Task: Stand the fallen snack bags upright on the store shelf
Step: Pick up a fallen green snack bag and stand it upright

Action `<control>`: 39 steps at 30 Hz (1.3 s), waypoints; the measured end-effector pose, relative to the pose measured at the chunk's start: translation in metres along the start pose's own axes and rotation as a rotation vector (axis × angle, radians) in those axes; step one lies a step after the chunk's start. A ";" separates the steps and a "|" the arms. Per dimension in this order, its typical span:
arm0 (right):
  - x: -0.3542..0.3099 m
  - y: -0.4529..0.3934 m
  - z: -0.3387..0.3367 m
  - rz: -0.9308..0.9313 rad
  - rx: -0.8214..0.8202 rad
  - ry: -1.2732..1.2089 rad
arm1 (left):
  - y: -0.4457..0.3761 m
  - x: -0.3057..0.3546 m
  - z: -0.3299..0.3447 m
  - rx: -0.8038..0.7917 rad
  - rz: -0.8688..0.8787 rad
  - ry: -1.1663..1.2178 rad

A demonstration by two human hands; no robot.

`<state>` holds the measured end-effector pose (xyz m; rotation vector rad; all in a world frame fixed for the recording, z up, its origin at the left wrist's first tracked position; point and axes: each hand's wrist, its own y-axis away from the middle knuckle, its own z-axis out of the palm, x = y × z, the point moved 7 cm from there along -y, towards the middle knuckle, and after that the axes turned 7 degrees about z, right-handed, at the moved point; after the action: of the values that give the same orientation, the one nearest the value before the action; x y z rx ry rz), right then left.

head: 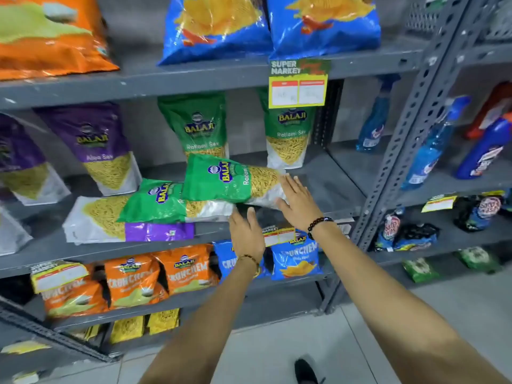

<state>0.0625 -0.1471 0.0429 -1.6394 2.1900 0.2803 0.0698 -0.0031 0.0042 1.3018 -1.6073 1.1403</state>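
Three snack bags lie fallen on the middle grey shelf (327,187). The top green Ratlami Sev bag (221,180) rests on its side across a second green bag (160,202), which lies over a purple bag (110,221) at the shelf's front. My right hand (297,200) is spread flat against the bottom end of the top green bag, fingers apart. My left hand (246,234) reaches up just under that bag's lower edge, fingers extended, gripping nothing. Two green bags (194,126) (291,134) and a purple Aloo Sev bag (97,145) stand upright behind.
Blue chip bags (324,23) and an orange bag (47,34) sit on the shelf above. Orange (133,281) and blue (296,261) Crunchem packs fill the shelf below. A price tag (297,88) hangs from the upper shelf edge. Spray bottles (432,151) stand on the right rack.
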 end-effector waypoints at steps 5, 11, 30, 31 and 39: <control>0.030 -0.062 0.005 -0.014 -0.172 -0.061 | -0.026 -0.014 0.050 0.253 -0.454 0.466; 0.043 -0.126 0.022 0.020 -0.354 -0.385 | -0.057 -0.024 0.093 0.486 -0.556 0.919; 0.076 -0.134 0.013 0.129 -0.216 -0.706 | -0.077 -0.021 0.090 0.467 -0.473 1.018; 0.078 -0.132 0.010 0.147 -0.209 -0.744 | -0.077 -0.024 0.087 0.407 -0.482 1.018; 0.068 -0.070 0.027 0.460 -0.533 -1.171 | -0.048 -0.018 0.067 0.036 -0.521 0.913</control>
<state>0.1176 -0.2174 -0.0050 -0.7084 1.5126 1.5820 0.1187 -0.0648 -0.0251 0.9100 -0.5426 1.1665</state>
